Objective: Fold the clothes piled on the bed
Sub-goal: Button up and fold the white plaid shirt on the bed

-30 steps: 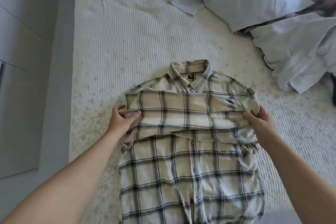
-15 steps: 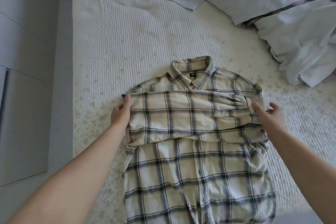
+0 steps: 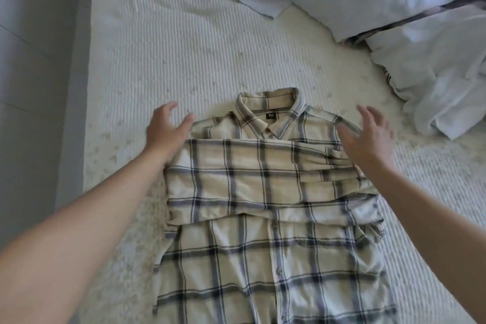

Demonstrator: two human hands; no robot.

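Left hand [image 3: 164, 130], right hand [image 3: 368, 137]: both now spread, empty, lifted off the sleeve edges they pinched a moment ago. Beige-and-navy plaid cotton shirt [image 3: 263, 205]: flat on white ribbed bed [image 3: 184, 47], sleeves crossed; bottom fold likely next. Pale unfolded clothes pile [image 3: 394, 8]: far right.
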